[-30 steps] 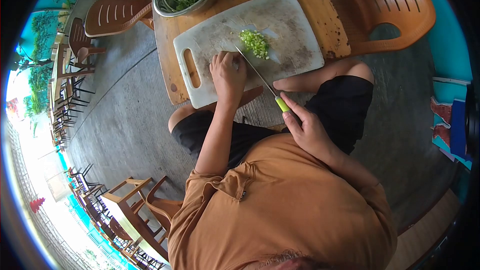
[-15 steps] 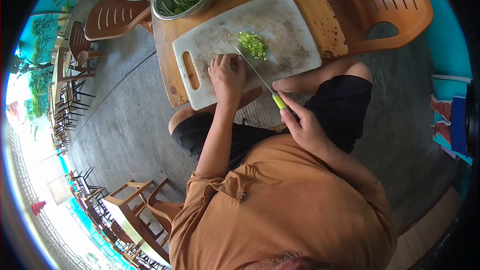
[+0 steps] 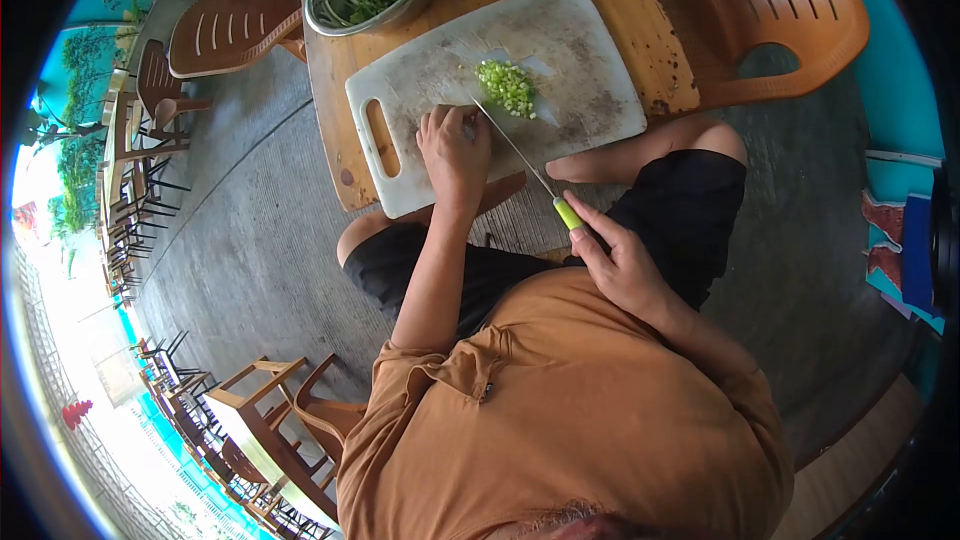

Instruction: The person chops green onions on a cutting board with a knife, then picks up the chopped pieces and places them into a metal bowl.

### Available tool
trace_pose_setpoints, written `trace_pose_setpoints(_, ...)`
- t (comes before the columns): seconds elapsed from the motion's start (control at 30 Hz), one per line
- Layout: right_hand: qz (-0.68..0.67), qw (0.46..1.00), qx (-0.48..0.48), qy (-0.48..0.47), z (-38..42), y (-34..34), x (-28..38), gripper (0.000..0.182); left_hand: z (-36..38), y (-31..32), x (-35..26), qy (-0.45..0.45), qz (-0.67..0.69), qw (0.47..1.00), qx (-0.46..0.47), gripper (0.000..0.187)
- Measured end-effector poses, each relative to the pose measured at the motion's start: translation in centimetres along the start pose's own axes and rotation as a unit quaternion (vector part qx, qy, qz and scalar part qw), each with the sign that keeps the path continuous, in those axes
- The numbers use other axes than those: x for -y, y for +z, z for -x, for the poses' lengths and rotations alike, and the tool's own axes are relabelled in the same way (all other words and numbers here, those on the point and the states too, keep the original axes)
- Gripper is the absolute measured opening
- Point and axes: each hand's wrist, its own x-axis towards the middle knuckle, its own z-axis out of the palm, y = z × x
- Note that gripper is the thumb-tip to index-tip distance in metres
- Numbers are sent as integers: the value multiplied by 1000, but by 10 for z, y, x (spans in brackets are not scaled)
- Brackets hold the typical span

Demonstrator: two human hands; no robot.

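Note:
My right hand (image 3: 628, 265) is closed around the lime-green handle of a kitchen knife (image 3: 567, 212). Its thin blade slants up and left over the near edge of a worn white cutting board (image 3: 420, 85), with the tip close to my left fingers. On the board, my left hand (image 3: 455, 155) is curled, knuckles toward the blade. Whatever its fingers hold is hidden beneath them. Just beyond the blade lies a small heap of finely chopped pale-green pieces, like scallion (image 3: 506, 88).
A metal bowl (image 3: 375, 25) of leafy greens and cut stalks stands at the far left of the wooden table (image 3: 640, 30). An orange-brown chair (image 3: 790, 20) is at the right, a brown chair (image 3: 235, 30) at the left. My knees are under the table's near edge.
My right hand and the knife handle have shifted slightly right and back toward my body. The left hand and the chopped heap look almost the same.

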Motion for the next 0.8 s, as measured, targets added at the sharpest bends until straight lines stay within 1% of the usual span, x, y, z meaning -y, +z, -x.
trace_pose_setpoints(0.1,23,999,9,29,-1,-3,4,50,0,0,1,2,-4,1000,-3,8)
trace_pose_setpoints(0.23,30,999,2,15,-12,5,13,51,0,-2,2,-8,-1,1000,13,10)
trace_pose_setpoints(0.3,68,996,26,61,-20,5,25,51,0,-3,2,-11,0,1000,18,12)
trace_pose_setpoints(0.33,67,996,24,61,-20,8,22,51,0,-3,3,-10,-5,1000,15,12)
trace_pose_setpoints(0.4,71,997,-11,-30,-22,14,10,51,1,-3,2,-9,-11,1000,11,12)
trace_pose_setpoints(0.43,71,997,-10,-30,-19,15,6,51,2,-3,1,-17,-14,1000,10,12)
trace_pose_setpoints(0.5,105,990,-40,-89,-10,15,-1,50,2,-4,1,-27,-18,999,7,12)
trace_pose_setpoints(0.6,129,985,-46,-110,-4,13,-3,50,3,-3,1,-6,-22,1000,-6,12)
trace_pose_setpoints(0.63,130,984,-49,-108,-6,13,-2,50,3,-2,1,-13,-19,1000,-2,10)
trace_pose_setpoints(0.7,66,996,-24,-51,-12,13,3,50,3,-1,0,-19,-16,1000,3,9)
trace_pose_setpoints(0.73,65,996,-25,-52,-13,13,5,50,3,0,0,-13,-15,1000,-2,9)
trace_pose_setpoints(0.8,29,1000,-9,1,-15,11,12,50,1,1,0,-9,-15,1000,-10,9)
